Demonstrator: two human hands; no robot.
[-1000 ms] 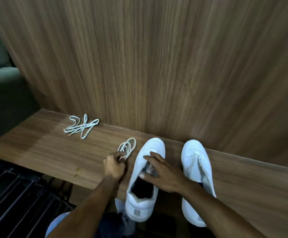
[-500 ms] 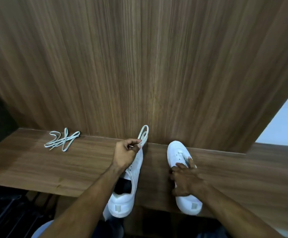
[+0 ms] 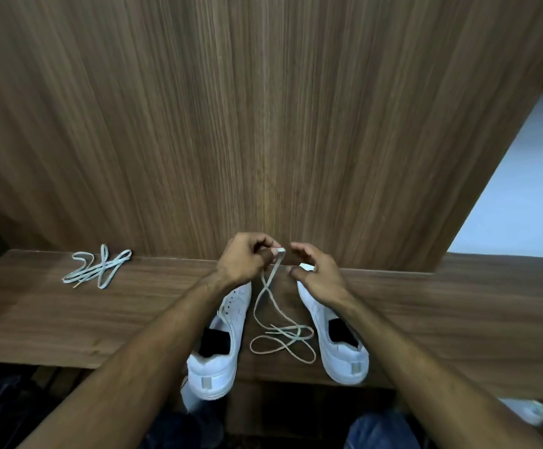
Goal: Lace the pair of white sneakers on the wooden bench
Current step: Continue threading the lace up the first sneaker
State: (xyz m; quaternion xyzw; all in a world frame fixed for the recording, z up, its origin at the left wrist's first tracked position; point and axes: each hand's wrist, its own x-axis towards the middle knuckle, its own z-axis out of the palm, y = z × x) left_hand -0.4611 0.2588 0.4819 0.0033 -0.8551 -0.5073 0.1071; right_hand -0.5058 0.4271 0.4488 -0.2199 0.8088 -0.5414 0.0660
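Since half a second ago, both hands have left the sneakers and met above the toes: the left hand (image 3: 245, 257) is raised with its fingers (image 3: 268, 251) curled, pinching the end of a white shoelace (image 3: 279, 322), while the right hand (image 3: 317, 275) hovers just beside it, fingers loosely bent and holding nothing. Below them the wooden bench (image 3: 53, 315) runs along a wood-grain wall panel (image 3: 263, 108), carrying the left sneaker (image 3: 221, 345) and right sneaker (image 3: 338, 338) heels-near. That shoelace trails in loops between the shoes; a second shoelace (image 3: 96, 267) lies well apart at far left.
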